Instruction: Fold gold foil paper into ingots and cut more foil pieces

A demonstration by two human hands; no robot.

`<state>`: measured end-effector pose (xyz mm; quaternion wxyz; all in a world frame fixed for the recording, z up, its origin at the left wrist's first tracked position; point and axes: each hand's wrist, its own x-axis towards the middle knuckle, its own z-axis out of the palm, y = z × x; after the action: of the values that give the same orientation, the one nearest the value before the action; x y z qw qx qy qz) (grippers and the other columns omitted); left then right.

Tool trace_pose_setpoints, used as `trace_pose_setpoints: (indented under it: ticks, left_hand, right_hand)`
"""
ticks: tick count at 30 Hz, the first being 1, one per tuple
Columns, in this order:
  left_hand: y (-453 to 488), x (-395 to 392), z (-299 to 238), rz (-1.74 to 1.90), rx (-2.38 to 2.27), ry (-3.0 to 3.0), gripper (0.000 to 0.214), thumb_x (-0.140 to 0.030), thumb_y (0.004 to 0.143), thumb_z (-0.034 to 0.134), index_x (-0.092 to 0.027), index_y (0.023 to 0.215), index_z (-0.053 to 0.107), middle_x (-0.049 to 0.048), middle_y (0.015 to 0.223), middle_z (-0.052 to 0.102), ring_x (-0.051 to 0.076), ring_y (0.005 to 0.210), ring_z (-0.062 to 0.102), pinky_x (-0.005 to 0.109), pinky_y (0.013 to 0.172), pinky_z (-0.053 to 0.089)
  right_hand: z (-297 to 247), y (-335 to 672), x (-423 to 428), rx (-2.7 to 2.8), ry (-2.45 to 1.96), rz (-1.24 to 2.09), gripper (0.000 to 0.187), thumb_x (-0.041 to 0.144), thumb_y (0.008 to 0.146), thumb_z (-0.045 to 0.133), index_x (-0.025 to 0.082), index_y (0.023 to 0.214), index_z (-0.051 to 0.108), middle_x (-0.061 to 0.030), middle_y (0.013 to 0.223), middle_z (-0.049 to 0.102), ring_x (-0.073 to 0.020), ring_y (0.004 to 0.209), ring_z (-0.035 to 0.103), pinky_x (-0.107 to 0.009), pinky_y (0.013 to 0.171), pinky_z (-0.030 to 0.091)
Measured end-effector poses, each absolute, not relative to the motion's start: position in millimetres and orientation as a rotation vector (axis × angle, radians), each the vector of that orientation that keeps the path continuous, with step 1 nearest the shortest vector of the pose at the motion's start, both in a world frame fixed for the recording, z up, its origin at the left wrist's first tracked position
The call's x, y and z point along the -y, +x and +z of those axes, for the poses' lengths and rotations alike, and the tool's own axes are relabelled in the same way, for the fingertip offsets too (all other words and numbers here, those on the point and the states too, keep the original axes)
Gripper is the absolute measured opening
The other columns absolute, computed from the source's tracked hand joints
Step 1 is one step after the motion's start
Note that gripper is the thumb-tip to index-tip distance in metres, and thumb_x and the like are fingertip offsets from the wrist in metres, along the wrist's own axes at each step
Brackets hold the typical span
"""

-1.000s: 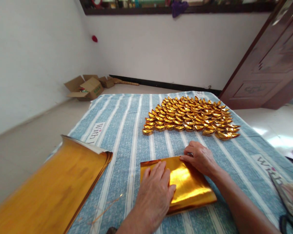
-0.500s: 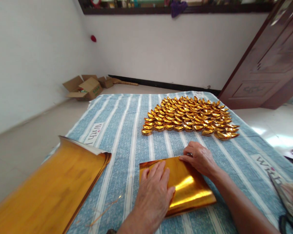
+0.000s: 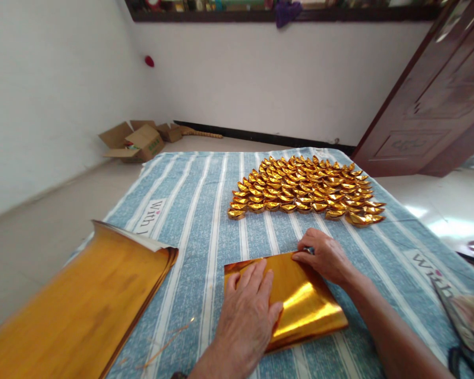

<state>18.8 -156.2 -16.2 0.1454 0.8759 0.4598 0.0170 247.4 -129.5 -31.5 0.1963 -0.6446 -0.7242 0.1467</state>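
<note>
A folded sheet of shiny gold foil paper lies on the cloth in front of me. My left hand rests flat on its left part, fingers spread and holding nothing. At the paper's far right corner, my right hand is closed, thumb and fingertips pinching the edge. A small dark, bluish bit shows by its fingers; whether it is a ring or a tool I cannot make out. Beyond the hands stand many small gold folded-paper ingots in close rows.
Large gold foil sheets lie on the left, white underside curling at the far edge. Scissors lie at the right edge beside a tan item. A striped blue cloth covers the table. Cardboard boxes stand on the floor behind.
Both hands keep their places on the gold foil paper. Only a slight shift of the whole view shows.
</note>
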Motion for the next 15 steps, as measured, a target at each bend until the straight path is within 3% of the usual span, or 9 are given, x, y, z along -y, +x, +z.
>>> trace_pose_setpoints:
  ticks: [15]
  left_hand:
    - [18.2, 157.8, -17.7, 0.061, -1.324, 2.566, 0.049, -0.047, 0.091, 0.048, -0.019, 0.131, 0.053, 0.0083, 0.146, 0.043, 0.029, 0.131, 0.04, 0.05, 0.104, 0.033]
  right_hand:
    - [-38.9, 248.1, 127.4, 2.048, -1.84, 0.317, 0.016, 0.033, 0.082, 0.065, 0.022, 0.07, 0.064, -0.0002, 0.079, 0.059, -0.0161, 0.08, 0.056, -0.027, 0.067, 0.039]
